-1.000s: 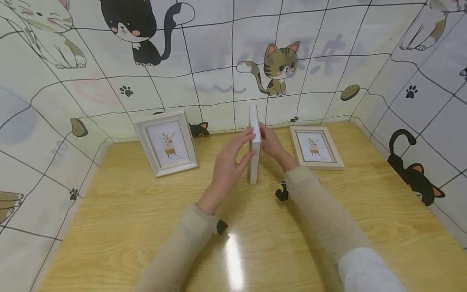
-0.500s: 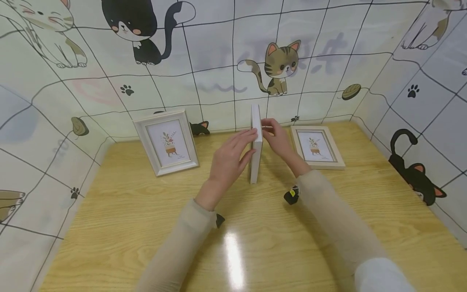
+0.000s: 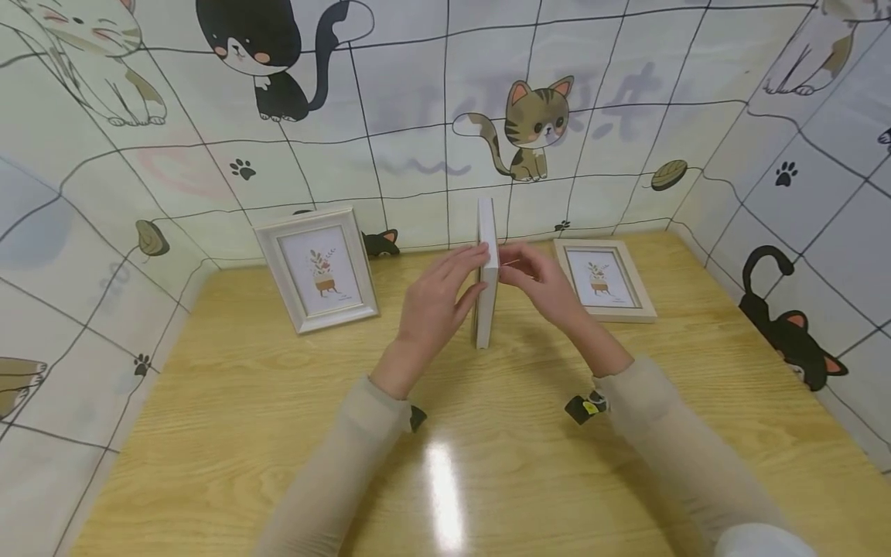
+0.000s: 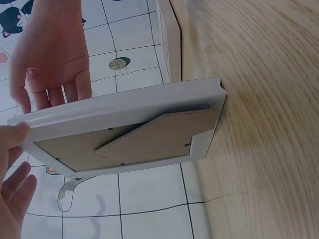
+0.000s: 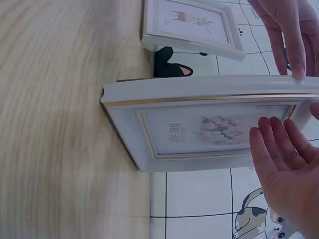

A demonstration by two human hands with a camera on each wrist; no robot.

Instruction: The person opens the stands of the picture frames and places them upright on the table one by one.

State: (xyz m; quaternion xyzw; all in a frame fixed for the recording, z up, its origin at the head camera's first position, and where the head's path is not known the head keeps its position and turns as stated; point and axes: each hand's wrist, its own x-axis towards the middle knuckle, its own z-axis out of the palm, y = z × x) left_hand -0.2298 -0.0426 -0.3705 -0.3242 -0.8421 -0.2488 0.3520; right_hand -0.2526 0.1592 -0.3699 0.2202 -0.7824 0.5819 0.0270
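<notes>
A white picture frame (image 3: 486, 309) stands upright on the table, its narrow side toward me. In the left wrist view its brown easel leg (image 4: 164, 130) juts a little from the back; in the right wrist view a gold-lined front shows a pink flower print (image 5: 222, 129). My left hand (image 3: 433, 298) holds the frame's upper near corner, thumb and fingertips on its edges. My right hand (image 3: 541, 282) is beside the front face with loosely bent fingers. Its fingertips (image 5: 266, 130) lie close before the glass; whether they touch it is unclear.
Left of the hands a silver-white frame (image 3: 299, 267) with a potted-plant print stands tilted back. A light wooden frame (image 3: 578, 312) with a similar print is to the right. Cat-patterned cloth (image 3: 411, 178) covers the walls around the wooden table (image 3: 264, 433).
My right hand has moved from the far part of the frame back toward me, its forearm swinging right. The left hand keeps its place on the frame, which stays upright.
</notes>
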